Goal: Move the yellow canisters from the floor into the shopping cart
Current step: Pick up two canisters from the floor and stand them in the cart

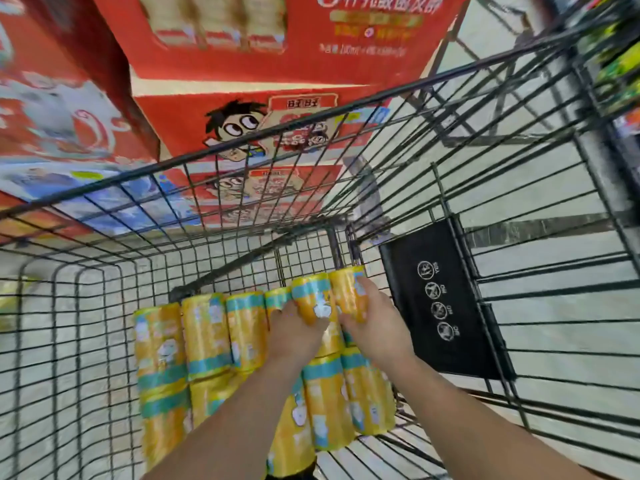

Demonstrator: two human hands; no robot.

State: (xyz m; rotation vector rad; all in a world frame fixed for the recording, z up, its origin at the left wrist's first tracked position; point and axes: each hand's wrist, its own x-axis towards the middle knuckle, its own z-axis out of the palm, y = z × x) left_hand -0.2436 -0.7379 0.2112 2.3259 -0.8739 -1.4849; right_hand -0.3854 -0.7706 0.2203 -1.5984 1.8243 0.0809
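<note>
Pretty standard shop aisle. The floor [498, 32] is pale, big light tiles, with a darker strip [540, 230] running across it on the right. Far side is a wall of stacked red cartons [277, 64], and the one below the top [304, 109] has a cartoon kid with huge eyes printed on it. More boxes [52, 112] on the left, red with blue and white artwork, blurry though. Far right there's a dark shelf rack [588, 84] with green packets [620, 64] on it. Lighting is bright and even.
</note>
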